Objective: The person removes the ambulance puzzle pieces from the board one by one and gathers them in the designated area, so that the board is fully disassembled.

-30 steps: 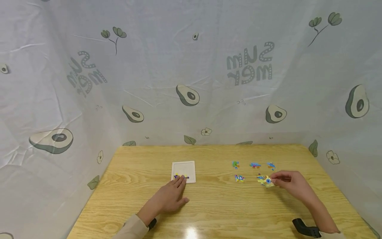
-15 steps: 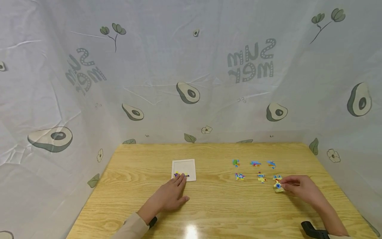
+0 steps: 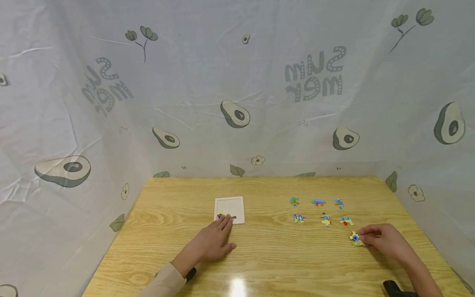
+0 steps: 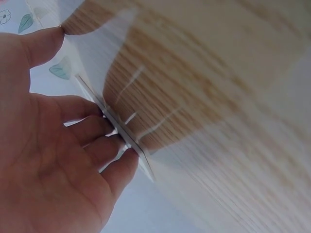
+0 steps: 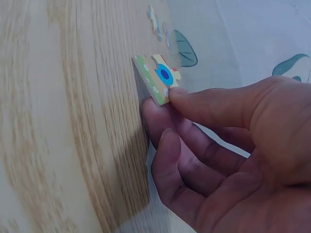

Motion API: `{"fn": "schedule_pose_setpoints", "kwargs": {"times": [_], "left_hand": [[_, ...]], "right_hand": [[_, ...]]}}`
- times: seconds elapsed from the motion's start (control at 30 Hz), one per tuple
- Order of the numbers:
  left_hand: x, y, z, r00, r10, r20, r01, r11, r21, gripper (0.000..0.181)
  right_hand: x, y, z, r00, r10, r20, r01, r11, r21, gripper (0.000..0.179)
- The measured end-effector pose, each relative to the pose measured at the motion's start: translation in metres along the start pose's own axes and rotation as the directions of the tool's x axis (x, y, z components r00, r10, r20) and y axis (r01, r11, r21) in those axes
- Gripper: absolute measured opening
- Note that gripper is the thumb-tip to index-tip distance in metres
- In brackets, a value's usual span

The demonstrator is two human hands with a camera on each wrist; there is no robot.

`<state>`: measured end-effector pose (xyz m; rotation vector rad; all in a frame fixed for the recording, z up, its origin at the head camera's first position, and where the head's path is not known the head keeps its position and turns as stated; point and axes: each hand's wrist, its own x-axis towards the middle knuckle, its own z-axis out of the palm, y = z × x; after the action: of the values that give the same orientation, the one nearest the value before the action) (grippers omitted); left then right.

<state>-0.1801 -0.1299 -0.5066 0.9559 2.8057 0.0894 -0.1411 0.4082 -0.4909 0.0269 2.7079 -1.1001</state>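
Between thumb and fingers my right hand (image 3: 387, 243) pinches a jigsaw puzzle piece (image 5: 163, 76), yellow with a blue round spot and a green strip, held close over the table in the right wrist view. My left hand (image 3: 213, 241) lies with extended fingers on the near edge of a square white puzzle tray (image 3: 237, 206). Under and beside those fingertips, purple and yellow puzzle pieces (image 3: 221, 215) show in the tray, partly hidden. Just beyond the right hand is a yellow, red and blue piece (image 3: 346, 221), with a yellow and blue piece (image 3: 325, 220) to its left.
More loose pieces lie right of the tray: a multicoloured one (image 3: 299, 218), a green one (image 3: 294, 201) and two blue ones, at the back middle (image 3: 318, 202) and back right. The wooden table (image 3: 267, 264) ends at a printed white curtain (image 3: 200, 156).
My right hand has moved right and towards me with its puzzle piece, away from the row of loose pieces, uncovering the yellow, red and blue one. The left hand has stayed on the tray.
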Motion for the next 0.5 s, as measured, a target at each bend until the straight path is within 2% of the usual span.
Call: {"fn": "schedule_pose_setpoints", "kwargs": {"times": [0.2, 0.5], "left_hand": [[0.0002, 0.0007, -0.0015, 1.000, 0.004, -0.009, -0.004, 1.000, 0.005, 0.076], [0.0004, 0.0005, 0.0004, 1.000, 0.001, 0.003, -0.001, 1.000, 0.000, 0.077]], "right_hand": [[0.0041, -0.0012, -0.0010, 0.999, 0.052, 0.007, -0.052, 0.999, -0.007, 0.030], [0.0038, -0.0042, 0.0001, 0.997, 0.077, -0.001, -0.077, 0.995, -0.068, 0.026]]}}
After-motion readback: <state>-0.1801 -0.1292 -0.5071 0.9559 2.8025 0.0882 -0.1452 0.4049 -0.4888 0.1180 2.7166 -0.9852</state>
